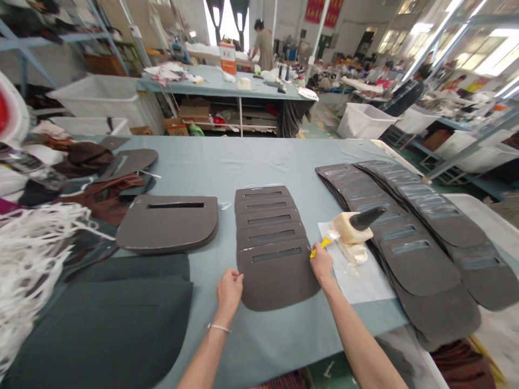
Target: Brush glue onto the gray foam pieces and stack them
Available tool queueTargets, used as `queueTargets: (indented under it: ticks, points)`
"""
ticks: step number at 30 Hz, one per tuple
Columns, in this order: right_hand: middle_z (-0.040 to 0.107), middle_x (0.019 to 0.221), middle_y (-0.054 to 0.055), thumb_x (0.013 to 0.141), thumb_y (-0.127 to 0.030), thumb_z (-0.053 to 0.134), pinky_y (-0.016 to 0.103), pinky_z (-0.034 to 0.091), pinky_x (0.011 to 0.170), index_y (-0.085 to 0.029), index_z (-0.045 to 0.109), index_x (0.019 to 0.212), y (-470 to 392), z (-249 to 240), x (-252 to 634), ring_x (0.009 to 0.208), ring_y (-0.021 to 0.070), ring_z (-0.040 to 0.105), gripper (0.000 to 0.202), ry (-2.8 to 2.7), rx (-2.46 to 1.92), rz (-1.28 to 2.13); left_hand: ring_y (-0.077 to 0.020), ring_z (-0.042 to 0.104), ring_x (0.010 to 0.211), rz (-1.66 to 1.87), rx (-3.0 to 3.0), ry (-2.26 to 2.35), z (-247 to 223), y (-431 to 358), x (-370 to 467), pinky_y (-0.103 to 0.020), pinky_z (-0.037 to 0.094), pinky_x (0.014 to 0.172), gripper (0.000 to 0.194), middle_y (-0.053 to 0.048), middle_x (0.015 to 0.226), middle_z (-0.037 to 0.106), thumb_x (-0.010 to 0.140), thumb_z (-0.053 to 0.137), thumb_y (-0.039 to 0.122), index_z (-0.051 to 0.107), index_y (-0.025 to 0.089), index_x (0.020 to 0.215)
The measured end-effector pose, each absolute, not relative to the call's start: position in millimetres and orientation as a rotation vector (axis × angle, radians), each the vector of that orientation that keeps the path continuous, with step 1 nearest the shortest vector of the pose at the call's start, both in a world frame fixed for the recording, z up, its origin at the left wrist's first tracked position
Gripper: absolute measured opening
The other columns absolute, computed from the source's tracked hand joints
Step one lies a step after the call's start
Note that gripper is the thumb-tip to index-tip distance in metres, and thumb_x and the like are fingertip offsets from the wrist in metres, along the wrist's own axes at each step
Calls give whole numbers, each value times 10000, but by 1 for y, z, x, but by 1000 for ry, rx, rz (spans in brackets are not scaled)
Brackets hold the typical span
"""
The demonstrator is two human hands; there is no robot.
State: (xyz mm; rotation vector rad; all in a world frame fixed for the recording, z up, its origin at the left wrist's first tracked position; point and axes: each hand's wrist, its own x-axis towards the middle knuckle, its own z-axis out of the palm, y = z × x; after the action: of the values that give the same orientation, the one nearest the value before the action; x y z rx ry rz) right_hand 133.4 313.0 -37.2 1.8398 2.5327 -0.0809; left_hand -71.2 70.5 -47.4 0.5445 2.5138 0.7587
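In the head view, several dark grey panels, each with a rounded edge and a long slot, lie overlapped in a stepped row. My left hand is at the left edge of the front panel, its fingers curled together; whether they pinch the edge is hidden. At the panel's right edge, my right hand grips a brush by its yellow handle. The brush head lies against white paste near a cream glue container with a black nozzle. Under that container is a white sheet smeared with paste.
More slotted panels form long overlapping stacks on the right. A pile of similar panels lies left, behind dark green fabric pieces. White straps heap at the left edge. Beyond stands another table, with a person behind it.
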Motion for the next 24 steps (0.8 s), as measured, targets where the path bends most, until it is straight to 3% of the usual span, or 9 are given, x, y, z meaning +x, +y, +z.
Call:
queueTargets:
  ticks: [8, 14, 19, 21, 24]
  points:
    - [590, 786, 50, 875, -131, 462, 238, 241, 549, -198, 558, 1021, 305, -32, 128, 680, 142, 549, 188, 2521, 1815, -59, -147, 600, 678, 766, 585, 2548, -51, 68, -69, -251, 385, 649, 42, -2, 701, 631, 795, 554, 237, 535, 210, 821]
    - [527, 825, 61, 804, -87, 485, 243, 257, 571, -178, 542, 1009, 303, -27, 134, 827, 183, 485, 231, 2707, 1851, 12, -175, 571, 884, 840, 652, 2634, -19, 50, -70, -308, 429, 791, 162, -70, 958, 580, 836, 492, 303, 549, 184, 930]
    - [490, 799, 69, 822, -137, 456, 269, 326, 666, -158, 551, 979, 288, -25, 142, 838, 209, 456, 184, 2980, 1855, 22, -301, 487, 1074, 569, 517, 3075, 10, -48, -93, -464, 399, 869, 385, -156, 1173, 508, 847, 443, 412, 515, 172, 1138]
    - [505, 832, 81, 852, -199, 444, 284, 352, 706, -161, 550, 972, 267, -24, 134, 858, 220, 465, 165, 3057, 1827, -127, -288, 531, 992, 458, 463, 3109, 9, -92, -105, -444, 423, 827, 326, -135, 1085, 565, 843, 434, 390, 560, 188, 1067]
    - [533, 892, 87, 870, -258, 447, 289, 390, 766, -178, 542, 958, 214, -16, 107, 889, 211, 490, 152, 3138, 1636, -576, -203, 596, 780, 714, 419, 2824, -2, -130, -119, -332, 463, 759, 238, -40, 834, 636, 783, 510, 434, 597, 223, 850]
